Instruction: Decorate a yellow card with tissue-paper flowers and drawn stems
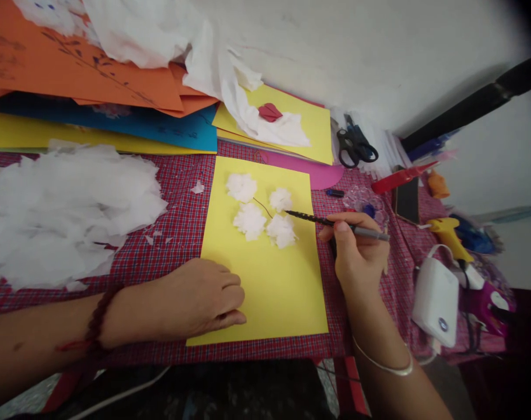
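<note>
A yellow card point(269, 286) lies on the red checked tablecloth point(178, 245). Several white tissue flowers point(250, 220) are stuck on its upper half, joined by a thin drawn line. My right hand point(359, 251) pinches a dark pen point(331, 223), its tip touching the card beside the right-hand flowers. My left hand point(204, 300) rests palm down on the card's lower left corner, fingers curled and pressed on the paper.
A heap of white tissue point(59, 210) fills the left. Orange, blue and yellow sheets point(116, 105) are stacked behind. Black scissors point(355, 146), a red tool point(401, 178), a yellow glue gun point(449, 233) and a white box point(436, 303) crowd the right.
</note>
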Tool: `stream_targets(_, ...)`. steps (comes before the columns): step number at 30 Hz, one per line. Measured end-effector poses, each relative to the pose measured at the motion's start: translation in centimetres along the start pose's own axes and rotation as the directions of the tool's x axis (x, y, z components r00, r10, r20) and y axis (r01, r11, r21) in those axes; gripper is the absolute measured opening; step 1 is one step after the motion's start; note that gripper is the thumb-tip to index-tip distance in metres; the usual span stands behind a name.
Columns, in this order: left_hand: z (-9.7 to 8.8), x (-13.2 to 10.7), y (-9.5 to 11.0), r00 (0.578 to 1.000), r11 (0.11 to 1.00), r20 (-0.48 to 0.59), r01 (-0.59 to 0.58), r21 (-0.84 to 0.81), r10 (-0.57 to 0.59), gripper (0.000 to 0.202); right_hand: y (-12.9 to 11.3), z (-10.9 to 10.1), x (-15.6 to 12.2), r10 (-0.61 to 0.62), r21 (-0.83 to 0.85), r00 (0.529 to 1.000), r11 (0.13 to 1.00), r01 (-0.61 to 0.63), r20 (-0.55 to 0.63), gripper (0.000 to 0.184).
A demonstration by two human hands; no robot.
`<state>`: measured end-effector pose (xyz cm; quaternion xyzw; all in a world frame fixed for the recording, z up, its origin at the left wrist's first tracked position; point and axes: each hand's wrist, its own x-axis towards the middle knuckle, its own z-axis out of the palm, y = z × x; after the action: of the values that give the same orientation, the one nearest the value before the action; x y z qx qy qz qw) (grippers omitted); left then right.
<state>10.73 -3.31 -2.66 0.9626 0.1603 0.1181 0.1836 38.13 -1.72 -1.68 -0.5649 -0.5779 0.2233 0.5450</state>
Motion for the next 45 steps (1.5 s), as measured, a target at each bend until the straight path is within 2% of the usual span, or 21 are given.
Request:
stream_targets(6, -0.03, 0.0, -0.05, 1.0, 1.0, -0.001, -0.001, -0.005, 0.001, 0.027, 0.09, -0.07, 0.25, 0.014, -0.076, 1.0, 0.997, -0.015, -0.019, 0.011)
stream_targets(14, -0.13, 0.06, -0.02, 1.0, 1.0, 0.0, 0.002, -0.005, -0.002, 0.03, 0.32, 0.06, 0.21, 0.021, -0.075, 1.0, 0.997, -0.02, 0.004, 0.011)
stream_targets(26, -0.06, 0.06, -0.11, 1.0, 1.0, 0.021, 0.006, -0.026, -0.006, 0.022, -0.46, 0.09, 0.05, -0.033, -0.082, 0.998, 0.996, 0.028, -0.062, 0.013)
stream_targets(34, -0.18, 0.04, -0.02, 0.999, 1.0, 0.041, 0.013, -0.025, -0.012, 0.018, -0.41, 0.21, -0.08, 0.007, -0.039, 1.0, 0.999, -0.007, 0.013, 0.01)
stream_targets(45, 0.26, -0.11, -0.1, 0.999, 0.999, 0.037, 0.01, -0.042, -0.009, 0.016, 0.31, 0.51, -0.06, -0.024, -0.086, 0.998, 0.996, 0.028, 0.051, 0.01)
